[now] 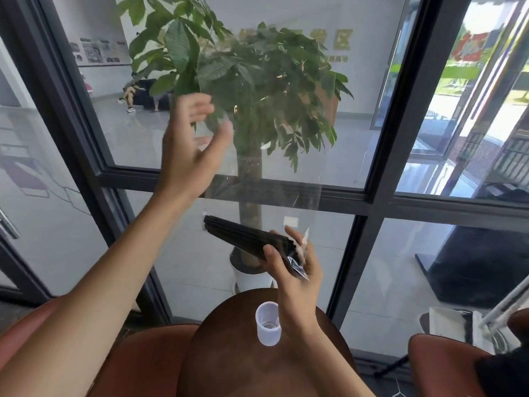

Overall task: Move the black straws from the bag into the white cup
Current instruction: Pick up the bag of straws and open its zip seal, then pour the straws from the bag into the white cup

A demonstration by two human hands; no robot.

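Right hand [294, 272] grips one straw bundle [243, 234], left hand [186, 150] one bag [274, 173]; one cup [267, 326].

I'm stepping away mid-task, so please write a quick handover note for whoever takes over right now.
Left hand: raised, apparently pinching the edge of the clear bag.
Right hand: grips the black straws as a bundle, in the air near the white cup.
The cup stands on the round table, with no straws in it.
Done: the straws appear to be out of the bag.
Left: put them in the cup.
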